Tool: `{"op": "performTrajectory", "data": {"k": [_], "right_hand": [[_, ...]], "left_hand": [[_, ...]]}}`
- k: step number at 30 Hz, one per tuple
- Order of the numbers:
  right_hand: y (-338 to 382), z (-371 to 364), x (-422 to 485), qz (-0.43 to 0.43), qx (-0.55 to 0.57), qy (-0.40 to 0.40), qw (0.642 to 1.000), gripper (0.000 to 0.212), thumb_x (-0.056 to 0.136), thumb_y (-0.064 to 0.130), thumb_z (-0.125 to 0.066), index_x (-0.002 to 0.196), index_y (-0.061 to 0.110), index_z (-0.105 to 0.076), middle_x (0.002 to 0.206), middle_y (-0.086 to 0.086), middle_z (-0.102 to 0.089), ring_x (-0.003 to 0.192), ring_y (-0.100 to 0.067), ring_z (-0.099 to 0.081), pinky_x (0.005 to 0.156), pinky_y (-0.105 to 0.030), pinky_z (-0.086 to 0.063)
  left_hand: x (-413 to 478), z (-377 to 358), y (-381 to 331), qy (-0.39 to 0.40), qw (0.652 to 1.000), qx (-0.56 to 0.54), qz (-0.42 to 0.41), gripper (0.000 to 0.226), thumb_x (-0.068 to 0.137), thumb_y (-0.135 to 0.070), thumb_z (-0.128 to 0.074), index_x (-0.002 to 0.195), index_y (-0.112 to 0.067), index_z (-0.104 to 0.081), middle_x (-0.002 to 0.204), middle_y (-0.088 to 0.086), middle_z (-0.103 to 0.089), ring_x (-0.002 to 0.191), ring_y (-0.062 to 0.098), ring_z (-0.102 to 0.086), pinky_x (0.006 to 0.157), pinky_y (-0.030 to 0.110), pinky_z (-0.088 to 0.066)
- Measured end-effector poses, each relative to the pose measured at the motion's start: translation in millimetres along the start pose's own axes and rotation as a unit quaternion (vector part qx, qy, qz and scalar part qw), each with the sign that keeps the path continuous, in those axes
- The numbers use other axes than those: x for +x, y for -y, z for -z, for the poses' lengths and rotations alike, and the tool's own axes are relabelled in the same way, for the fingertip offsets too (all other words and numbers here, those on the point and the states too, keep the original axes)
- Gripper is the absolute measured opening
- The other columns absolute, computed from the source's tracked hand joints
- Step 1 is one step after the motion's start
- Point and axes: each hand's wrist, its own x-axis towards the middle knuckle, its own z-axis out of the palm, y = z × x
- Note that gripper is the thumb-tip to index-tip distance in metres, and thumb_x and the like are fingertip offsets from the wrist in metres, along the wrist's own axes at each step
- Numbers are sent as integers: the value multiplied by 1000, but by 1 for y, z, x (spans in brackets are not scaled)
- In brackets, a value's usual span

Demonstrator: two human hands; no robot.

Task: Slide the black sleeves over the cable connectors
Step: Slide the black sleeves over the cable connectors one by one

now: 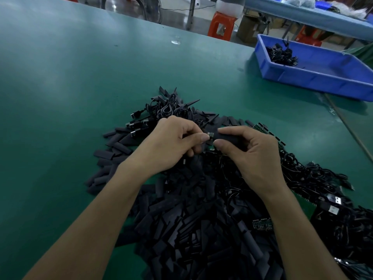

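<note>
**Q:** what are the hands doing?

**A:** left hand point(171, 142) is pinching the connector point(211, 134), a tiny green board. right hand point(252, 156) is pinching a black sleeve point(228, 136) right at the board's tip. both are close together over the sleeve pile point(191, 219) on the green worktop point(80, 77).

**Q:** cables?

**A:** tangled up on the right point(323, 178), a few more in the blue bin point(323, 77) further back.

Over a heap of black sleeves point(181, 219) on the green table point(60, 87), my left hand point(171, 142) pinches a connector point(211, 134), its tip meeting the sleeve point(228, 136) gripped by my right hand point(254, 156); cables point(314, 174) lie right, a blue bin point(314, 79) beyond.
</note>
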Motion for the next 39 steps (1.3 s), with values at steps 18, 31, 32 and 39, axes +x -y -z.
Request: {"op": "performTrajectory", "data": {"k": [18,31,32,39], "right_hand": [[-2,-7,-2,10,22,-14,1000,18,81,34,-75,99,33,-73,81,12,-75,67,-11,-71,63,-16,-53],[-2,-4,-1,-12,17,-8,1000,20,81,24,-79,98,33,-74,79,10,-76,66,-12,-72,63,-22,-56],[-2,-4,-2,-11,16,-17,1000,23,81,24,-80,102,34,-73,81,11,-76,68,-11,-72,65,-23,-56],[-5,-15,-5,-56,37,-171,983,24,81,26,-83,100,34,-72,85,5,-76,79,-13,-74,75,-41,-62]], "left_hand": [[-3,-4,-6,10,999,42,-28,18,100,-24,-61,84,-27,-69,73,-19,-70,59,0,-65,52,10,-45],[-4,-6,-8,24,996,75,-43,24,101,-20,-59,82,-32,-66,72,-20,-69,63,-1,-65,57,10,-47],[-4,-6,-8,20,996,71,-43,25,100,-20,-59,80,-33,-65,73,-22,-69,62,-1,-65,56,9,-46],[-5,-6,-9,-16,999,47,-20,22,99,-27,-62,79,-26,-70,68,-19,-71,56,-3,-65,51,7,-44]]}}
